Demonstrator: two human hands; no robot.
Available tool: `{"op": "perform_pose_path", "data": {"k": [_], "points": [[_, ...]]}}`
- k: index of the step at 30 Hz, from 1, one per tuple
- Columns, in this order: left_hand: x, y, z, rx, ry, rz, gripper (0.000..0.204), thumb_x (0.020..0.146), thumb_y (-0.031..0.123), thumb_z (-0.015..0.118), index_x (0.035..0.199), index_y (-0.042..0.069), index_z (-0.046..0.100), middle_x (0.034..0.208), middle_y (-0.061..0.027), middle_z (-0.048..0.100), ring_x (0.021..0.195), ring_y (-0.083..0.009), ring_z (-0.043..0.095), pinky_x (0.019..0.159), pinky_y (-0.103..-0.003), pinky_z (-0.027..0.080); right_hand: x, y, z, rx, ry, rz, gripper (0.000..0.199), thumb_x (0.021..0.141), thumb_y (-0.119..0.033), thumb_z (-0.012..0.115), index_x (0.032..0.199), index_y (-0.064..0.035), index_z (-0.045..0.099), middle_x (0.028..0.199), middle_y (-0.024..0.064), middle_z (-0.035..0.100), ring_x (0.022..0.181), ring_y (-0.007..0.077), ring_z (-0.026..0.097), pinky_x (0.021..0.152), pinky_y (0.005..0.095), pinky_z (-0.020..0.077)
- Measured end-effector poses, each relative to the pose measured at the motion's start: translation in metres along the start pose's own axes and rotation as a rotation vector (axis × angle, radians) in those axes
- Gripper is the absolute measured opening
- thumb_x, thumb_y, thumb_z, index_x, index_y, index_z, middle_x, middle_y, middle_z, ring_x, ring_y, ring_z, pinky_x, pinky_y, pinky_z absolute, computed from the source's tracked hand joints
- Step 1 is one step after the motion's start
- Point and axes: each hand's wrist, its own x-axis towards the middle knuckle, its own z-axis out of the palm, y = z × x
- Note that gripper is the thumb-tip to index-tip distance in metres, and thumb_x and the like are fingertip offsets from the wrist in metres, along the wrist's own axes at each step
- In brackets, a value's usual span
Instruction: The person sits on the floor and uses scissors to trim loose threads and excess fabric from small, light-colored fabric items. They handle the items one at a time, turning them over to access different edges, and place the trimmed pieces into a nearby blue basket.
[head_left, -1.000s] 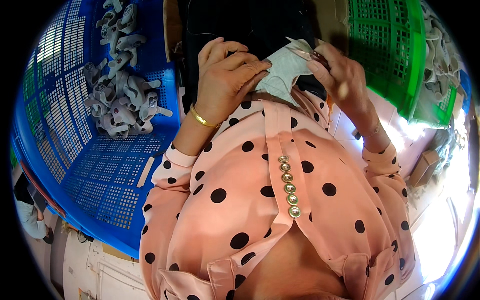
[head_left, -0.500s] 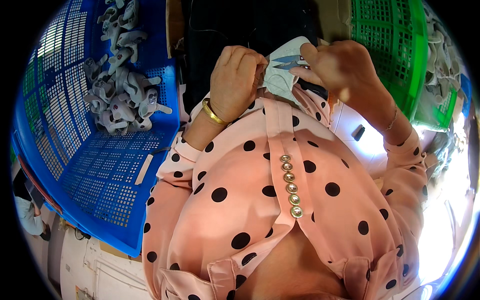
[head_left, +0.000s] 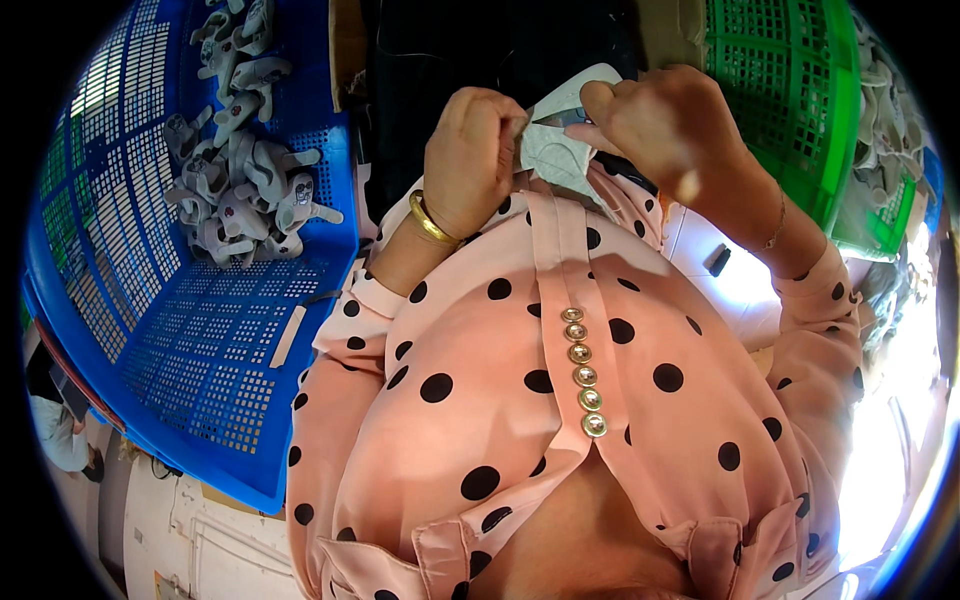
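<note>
My left hand [head_left: 470, 150], with a gold bangle at its wrist, pinches the near-left edge of a pale grey-white sewn fabric piece [head_left: 556, 160]. The piece is held up in front of my lap and looks like a shoe upper. On its right side my right hand [head_left: 660, 120] is closed, thumb toward the fabric. It grips small thread snips [head_left: 577, 117], whose blades barely show now between the fabric and my fingers. Where the blade tips lie is hidden.
To the left stands a blue plastic basket [head_left: 215, 400] holding a heap of grey strapped shoe uppers [head_left: 240, 195]. A green basket [head_left: 790, 110] stands on the right, with more grey pieces [head_left: 885, 130] beyond it. A small black object [head_left: 718, 262] lies on the pale floor.
My right hand has shifted slightly up and left, and the snips' blades, plainly visible before, are now mostly hidden. The fabric piece has tilted a little; my left hand keeps its pinch.
</note>
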Motion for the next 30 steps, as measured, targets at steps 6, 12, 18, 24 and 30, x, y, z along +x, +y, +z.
{"op": "perform_pose_path", "data": {"k": [6, 12, 18, 24, 30], "points": [[-0.009, -0.008, -0.015, -0.218, 0.068, -0.179, 0.013, 0.09, 0.001, 0.061, 0.102, 0.002, 0.06, 0.1, -0.01, 0.061, 0.075, -0.0186, 0.065, 0.066, -0.026, 0.052, -0.006, 0.006, 0.01, 0.078, 0.041, 0.048, 0.037, 0.087, -0.04, 0.063, 0.074, -0.0059, 0.058, 0.056, 0.0147, 0.053, 0.051, 0.0303, 0.057, 0.046, 0.0353, 0.043], [-0.013, 0.005, -0.027, -0.179, -0.143, -0.183, 0.029, 0.081, 0.015, 0.074, 0.106, 0.005, 0.064, 0.103, -0.0105, 0.064, 0.087, -0.0247, 0.063, 0.074, -0.03, 0.051, -0.003, 0.004, 0.005, -0.041, 0.085, -0.119, 0.038, 0.084, -0.043, 0.065, 0.07, -0.0109, 0.051, 0.054, 0.0073, 0.053, 0.051, 0.0224, 0.058, 0.049, 0.0295, 0.0437], [-0.014, 0.006, -0.025, -0.151, -0.168, -0.249, 0.035, 0.078, 0.022, 0.077, 0.106, 0.006, 0.064, 0.104, -0.0082, 0.064, 0.095, -0.0261, 0.06, 0.082, -0.033, 0.049, -0.003, 0.009, 0.013, -0.036, 0.228, -0.196, 0.038, 0.083, -0.045, 0.065, 0.07, -0.0124, 0.05, 0.052, 0.0026, 0.05, 0.05, 0.0167, 0.056, 0.051, 0.0272, 0.0433], [-0.024, -0.001, -0.021, -0.188, -0.207, -0.315, 0.035, 0.077, 0.022, 0.077, 0.105, 0.006, 0.064, 0.103, -0.0079, 0.065, 0.095, -0.0259, 0.061, 0.082, -0.033, 0.049, 0.001, 0.011, 0.017, -0.057, 0.28, -0.239, 0.037, 0.083, -0.045, 0.065, 0.072, -0.0128, 0.051, 0.053, 0.0018, 0.051, 0.051, 0.0154, 0.056, 0.052, 0.0258, 0.0431], [-0.02, 0.0, -0.021, -0.256, -0.212, -0.332, 0.034, 0.082, 0.01, 0.075, 0.111, 0.0, 0.061, 0.106, -0.0084, 0.061, 0.083, -0.011, 0.064, 0.071, -0.021, 0.053, 0.003, 0.009, 0.022, -0.018, 0.225, -0.164, 0.034, 0.084, -0.04, 0.066, 0.074, -0.0102, 0.054, 0.057, 0.0071, 0.056, 0.052, 0.0228, 0.058, 0.048, 0.0309, 0.0427]]}}
